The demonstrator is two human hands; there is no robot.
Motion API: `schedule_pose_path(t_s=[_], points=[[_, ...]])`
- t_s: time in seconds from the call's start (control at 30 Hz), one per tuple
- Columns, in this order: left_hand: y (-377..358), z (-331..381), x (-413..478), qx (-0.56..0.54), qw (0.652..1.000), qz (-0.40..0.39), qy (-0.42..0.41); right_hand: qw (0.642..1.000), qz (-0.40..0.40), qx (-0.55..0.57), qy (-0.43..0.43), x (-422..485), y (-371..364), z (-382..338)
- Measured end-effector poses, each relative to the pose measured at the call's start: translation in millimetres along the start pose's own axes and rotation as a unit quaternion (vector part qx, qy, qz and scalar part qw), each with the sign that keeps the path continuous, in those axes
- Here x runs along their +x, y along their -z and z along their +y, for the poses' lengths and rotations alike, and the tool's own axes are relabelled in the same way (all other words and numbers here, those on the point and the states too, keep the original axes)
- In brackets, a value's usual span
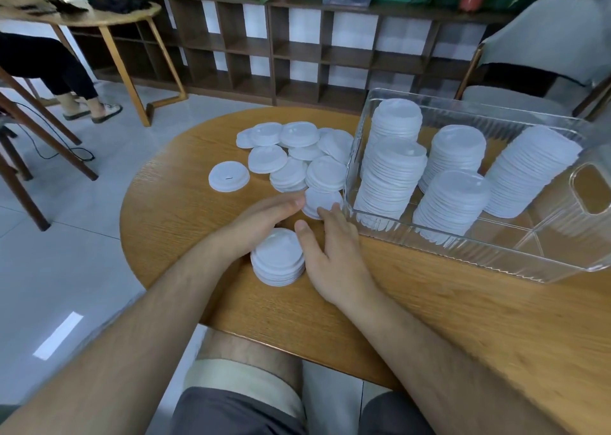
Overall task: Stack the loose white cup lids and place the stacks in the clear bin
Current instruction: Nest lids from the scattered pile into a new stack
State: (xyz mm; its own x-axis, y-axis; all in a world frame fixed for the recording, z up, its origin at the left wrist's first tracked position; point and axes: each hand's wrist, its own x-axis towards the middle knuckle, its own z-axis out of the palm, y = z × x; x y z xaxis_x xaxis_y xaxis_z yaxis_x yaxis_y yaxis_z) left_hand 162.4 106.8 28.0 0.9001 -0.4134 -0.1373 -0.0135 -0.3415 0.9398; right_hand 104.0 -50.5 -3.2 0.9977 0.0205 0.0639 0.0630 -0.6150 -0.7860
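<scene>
A short stack of white cup lids [278, 258] stands on the wooden table [429, 309] between my two hands. My left hand [261, 221] lies along the stack's left side with straight fingers reaching toward the loose lids. My right hand [330, 252] touches the stack's right side, thumb and fingers spread, fingertips near a small lid pile [320, 201]. Several loose lids [291, 156] lie scattered beyond, one single lid [228, 177] apart at the left. The clear bin [496, 246] at the right holds several tall lid stacks [390, 176].
The table's rounded edge runs close on the left and near side. A grey chair [542, 54] stands behind the bin. A second wooden table [109, 21] and a seated person's legs [66, 80] are at the far left. Shelving [297, 54] lines the back wall.
</scene>
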Motion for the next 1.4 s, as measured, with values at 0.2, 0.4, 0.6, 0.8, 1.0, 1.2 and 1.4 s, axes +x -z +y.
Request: schedule_pose_path(t_s=[0.2, 0.4, 0.6, 0.8, 1.0, 1.2, 1.4], points=[[14.0, -16.7, -11.1, 0.042, 0.996, 0.072, 0.011, 0.997, 0.001, 0.074, 0.015, 0.5, 3.4, 0.9], [22.7, -28.6, -32.9, 0.047, 0.986, 0.158, 0.021, 0.994, -0.056, 0.086, 0.034, 1.6, 3.7, 0.0], [27.1, -39.9, -26.3, 0.129, 0.975, 0.181, 0.008, 0.997, -0.019, 0.075, 0.027, 12.8, 0.3, 3.0], [29.0, -55.2, -16.8, 0.145, 0.973, 0.18, -0.005, 0.993, -0.054, 0.096, 0.034, 17.8, -2.4, 9.5], [18.4, -32.7, -30.9, 0.051, 0.982, 0.168, -0.063, 0.982, -0.035, 0.16, 0.099, 17.1, 1.1, 7.3], [9.2, -20.3, -48.4, -0.014, 0.975, 0.201, -0.091, 0.968, 0.027, 0.177, 0.176, 14.2, 2.1, 10.9], [4.1, -24.5, -68.3, 0.004, 0.968, 0.223, -0.116, 0.962, -0.021, 0.193, 0.192, 11.3, 12.1, 8.6]])
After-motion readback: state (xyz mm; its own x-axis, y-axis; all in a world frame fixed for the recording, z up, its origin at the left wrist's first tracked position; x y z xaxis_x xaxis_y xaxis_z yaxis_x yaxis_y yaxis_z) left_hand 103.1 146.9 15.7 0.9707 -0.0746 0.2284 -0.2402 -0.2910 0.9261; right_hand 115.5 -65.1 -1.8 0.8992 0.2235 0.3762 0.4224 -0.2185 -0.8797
